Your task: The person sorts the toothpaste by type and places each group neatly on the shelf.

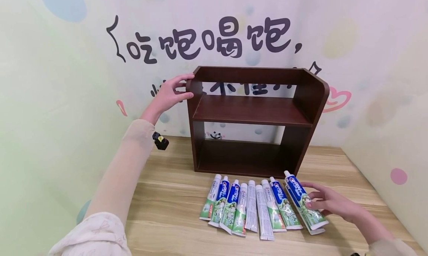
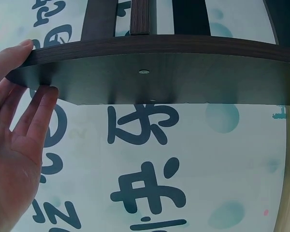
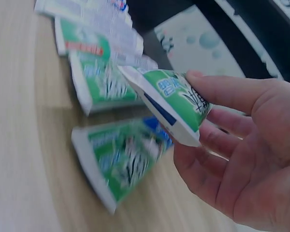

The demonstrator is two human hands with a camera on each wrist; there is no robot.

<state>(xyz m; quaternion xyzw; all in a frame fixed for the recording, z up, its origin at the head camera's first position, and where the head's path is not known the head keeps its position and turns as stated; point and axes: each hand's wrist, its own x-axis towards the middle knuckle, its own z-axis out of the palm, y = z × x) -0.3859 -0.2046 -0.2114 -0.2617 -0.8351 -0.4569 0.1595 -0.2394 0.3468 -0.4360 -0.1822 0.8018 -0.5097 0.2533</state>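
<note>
A dark brown two-tier wooden shelf (image 1: pixel 254 111) stands on the table against the wall. My left hand (image 1: pixel 168 94) grips the upper edge of its left side panel; in the left wrist view the thumb and fingers lie on either side of the panel (image 2: pixel 183 72). At the right end of the row, my right hand (image 1: pixel 337 204) pinches a blue, green and white toothpaste tube (image 1: pixel 309 204) between thumb and fingers. The right wrist view has this held tube (image 3: pixel 176 99) raised above another toothpaste tube (image 3: pixel 121 157) lying on the table.
Several more toothpaste tubes (image 1: pixel 230 207) lie side by side in front of the shelf, caps toward it. Some show their plain printed backs (image 1: pixel 264 215). The wood-grain table (image 1: pixel 167 211) meets patterned walls (image 1: pixel 384 100) at the back and right.
</note>
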